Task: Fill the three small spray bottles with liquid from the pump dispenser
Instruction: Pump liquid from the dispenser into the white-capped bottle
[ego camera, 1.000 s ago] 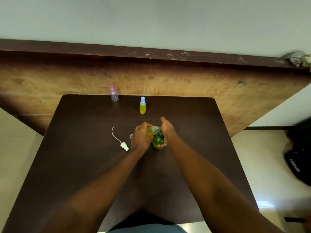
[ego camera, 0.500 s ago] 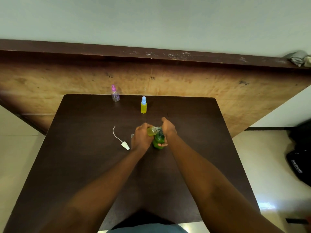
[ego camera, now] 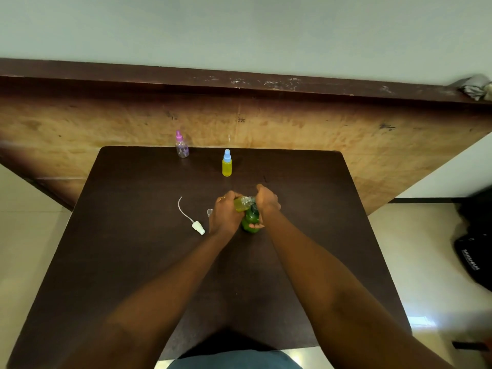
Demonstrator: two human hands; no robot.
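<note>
At the middle of the dark table (ego camera: 133, 262) stands a green pump dispenser (ego camera: 250, 219). My right hand (ego camera: 267, 202) is closed over its top and side. My left hand (ego camera: 225, 214) grips a small clear spray bottle (ego camera: 242, 203) with yellow liquid in it, tilted with its open neck at the dispenser's spout. A white spray head with its dip tube (ego camera: 197, 226) lies on the table left of my left hand, next to a small clear cap (ego camera: 209, 212). At the far side stand a yellow-filled bottle with a blue cap (ego camera: 226, 164) and a clear bottle with a pink cap (ego camera: 182, 145).
A worn wooden panel (ego camera: 292, 134) with a dark ledge rises right behind the table's far edge. A grey cloth (ego camera: 475, 86) lies on the ledge at the right. A black bag (ego camera: 474, 257) sits on the tiled floor to the right.
Both hands stay at the dispenser with the small bottle held at the spout. Nothing else on the table has moved.
</note>
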